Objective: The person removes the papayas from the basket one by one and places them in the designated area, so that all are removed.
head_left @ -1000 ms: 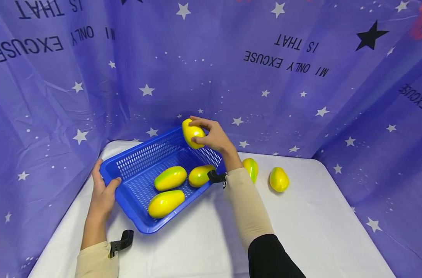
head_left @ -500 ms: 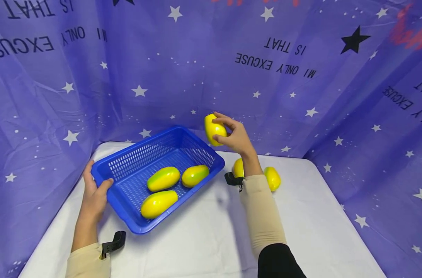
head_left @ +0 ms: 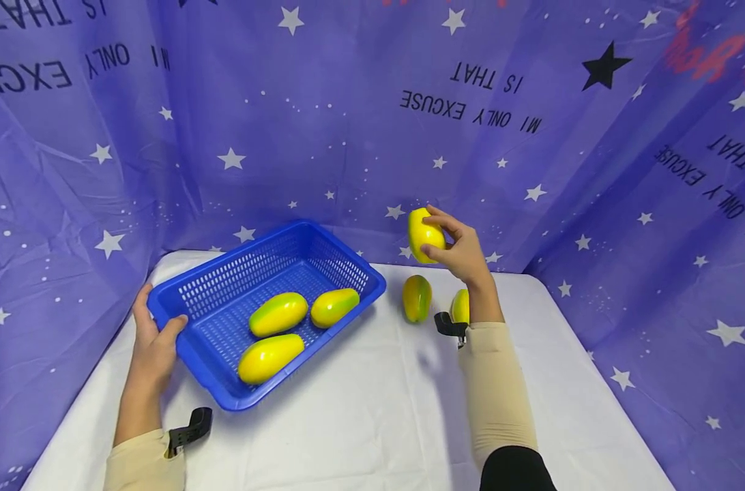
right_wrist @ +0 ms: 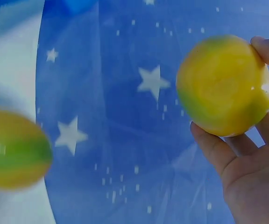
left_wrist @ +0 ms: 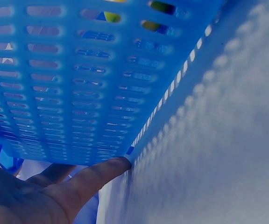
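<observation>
My left hand point(head_left: 153, 351) grips the left end of a blue plastic basket point(head_left: 191, 333), thumb over the rim and fingers along the outer side. Inside lie three yellow-green papayas, one at the front point(head_left: 271, 358), one in the middle point(head_left: 278, 314) and one at the right point(head_left: 334, 307). To the right of the basket, my right hand point(head_left: 463, 251) holds another papaya point(head_left: 426, 236) in the air between thumb and fingers; its rounded end shows in the right wrist view. The slotted basket wall point(left_wrist: 57, 74) fills much of the left wrist view, with my left hand below it.
Two more papayas lie on the white-covered table point(head_left: 360, 423): one point(head_left: 417, 299) below the held one, another point(head_left: 460, 305) partly hidden by my right wrist. A purple star-printed curtain point(head_left: 348, 136) surrounds the table's back and sides.
My right hand has carried its papaya rightward, from above the basket's back right corner to beyond the basket. The left hand keeps its grip on the basket. The whole view has shifted slightly.
</observation>
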`<action>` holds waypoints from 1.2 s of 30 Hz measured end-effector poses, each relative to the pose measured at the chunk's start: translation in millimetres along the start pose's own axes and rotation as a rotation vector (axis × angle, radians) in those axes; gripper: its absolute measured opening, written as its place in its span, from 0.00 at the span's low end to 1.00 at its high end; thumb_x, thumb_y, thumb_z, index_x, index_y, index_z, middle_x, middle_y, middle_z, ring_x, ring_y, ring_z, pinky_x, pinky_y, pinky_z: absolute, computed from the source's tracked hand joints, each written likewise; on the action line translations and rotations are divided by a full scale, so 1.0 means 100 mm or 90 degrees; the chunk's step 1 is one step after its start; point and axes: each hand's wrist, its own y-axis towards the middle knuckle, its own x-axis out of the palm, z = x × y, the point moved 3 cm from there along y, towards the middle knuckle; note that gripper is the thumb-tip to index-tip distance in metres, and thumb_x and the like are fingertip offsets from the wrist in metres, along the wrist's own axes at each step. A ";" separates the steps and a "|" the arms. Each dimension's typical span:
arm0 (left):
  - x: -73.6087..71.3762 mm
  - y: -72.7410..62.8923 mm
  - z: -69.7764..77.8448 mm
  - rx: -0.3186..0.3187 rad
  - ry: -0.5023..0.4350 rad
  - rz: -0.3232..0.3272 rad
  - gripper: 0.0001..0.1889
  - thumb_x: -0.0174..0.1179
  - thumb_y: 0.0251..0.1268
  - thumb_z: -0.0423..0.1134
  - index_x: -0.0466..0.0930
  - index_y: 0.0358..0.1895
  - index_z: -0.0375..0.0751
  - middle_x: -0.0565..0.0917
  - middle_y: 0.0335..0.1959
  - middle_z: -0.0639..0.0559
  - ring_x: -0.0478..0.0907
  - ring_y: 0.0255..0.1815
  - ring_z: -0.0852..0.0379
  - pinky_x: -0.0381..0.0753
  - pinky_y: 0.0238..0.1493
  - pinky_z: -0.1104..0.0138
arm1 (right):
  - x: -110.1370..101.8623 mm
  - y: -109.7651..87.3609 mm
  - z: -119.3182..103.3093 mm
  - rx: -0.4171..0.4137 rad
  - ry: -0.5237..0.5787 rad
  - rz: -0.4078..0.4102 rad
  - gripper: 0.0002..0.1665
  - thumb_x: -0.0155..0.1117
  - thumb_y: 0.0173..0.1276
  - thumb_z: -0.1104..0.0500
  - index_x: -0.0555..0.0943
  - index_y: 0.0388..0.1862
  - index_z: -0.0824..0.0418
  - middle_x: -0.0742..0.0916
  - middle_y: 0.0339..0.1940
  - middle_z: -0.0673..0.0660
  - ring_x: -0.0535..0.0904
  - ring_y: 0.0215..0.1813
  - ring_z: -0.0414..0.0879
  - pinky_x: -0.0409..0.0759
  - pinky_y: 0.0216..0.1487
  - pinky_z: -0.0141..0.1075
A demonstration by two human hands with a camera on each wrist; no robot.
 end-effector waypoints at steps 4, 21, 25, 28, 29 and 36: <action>0.00 0.00 0.00 0.003 0.008 -0.002 0.39 0.40 0.74 0.38 0.26 0.76 0.68 0.41 0.77 0.35 0.49 0.72 0.32 0.49 0.70 0.43 | -0.22 -0.16 0.09 0.005 -0.016 0.028 0.30 0.71 0.55 0.72 0.76 0.58 0.73 0.70 0.72 0.63 0.68 0.69 0.57 0.79 0.51 0.35; -0.01 -0.04 -0.03 0.003 -0.015 -0.006 0.37 0.43 0.76 0.38 0.31 0.76 0.69 0.48 0.74 0.32 0.60 0.64 0.40 0.72 0.42 0.80 | -1.04 -1.04 0.56 0.134 -0.106 0.178 0.30 0.73 0.56 0.69 0.77 0.59 0.71 0.71 0.71 0.61 0.67 0.70 0.56 0.74 0.54 0.27; 0.00 -0.03 -0.04 0.014 -0.058 -0.005 0.37 0.44 0.75 0.36 0.33 0.76 0.67 0.49 0.73 0.32 0.63 0.62 0.43 0.74 0.42 0.79 | -1.14 -1.26 0.69 0.166 -0.123 0.200 0.30 0.72 0.56 0.69 0.77 0.59 0.73 0.71 0.71 0.62 0.65 0.71 0.58 0.72 0.59 0.29; 0.00 -0.04 -0.04 0.021 -0.070 0.003 0.37 0.44 0.75 0.35 0.35 0.76 0.66 0.51 0.71 0.33 0.65 0.60 0.46 0.75 0.43 0.79 | -1.21 -1.41 0.78 0.189 -0.133 0.219 0.30 0.73 0.56 0.69 0.76 0.59 0.73 0.72 0.71 0.63 0.65 0.71 0.58 0.70 0.63 0.35; 0.00 -0.04 -0.03 0.019 -0.066 0.006 0.37 0.44 0.75 0.35 0.35 0.76 0.66 0.51 0.71 0.34 0.64 0.61 0.46 0.74 0.43 0.79 | -1.24 -1.45 0.81 0.194 -0.131 0.222 0.30 0.73 0.56 0.69 0.76 0.59 0.73 0.71 0.71 0.63 0.65 0.71 0.58 0.68 0.65 0.38; 0.02 -0.05 -0.02 -0.002 -0.025 0.009 0.37 0.43 0.75 0.38 0.32 0.76 0.67 0.48 0.75 0.35 0.58 0.66 0.42 0.71 0.46 0.80 | -1.32 -1.78 1.10 0.222 -0.128 0.226 0.29 0.71 0.56 0.71 0.75 0.58 0.76 0.70 0.70 0.68 0.63 0.71 0.63 0.60 0.70 0.49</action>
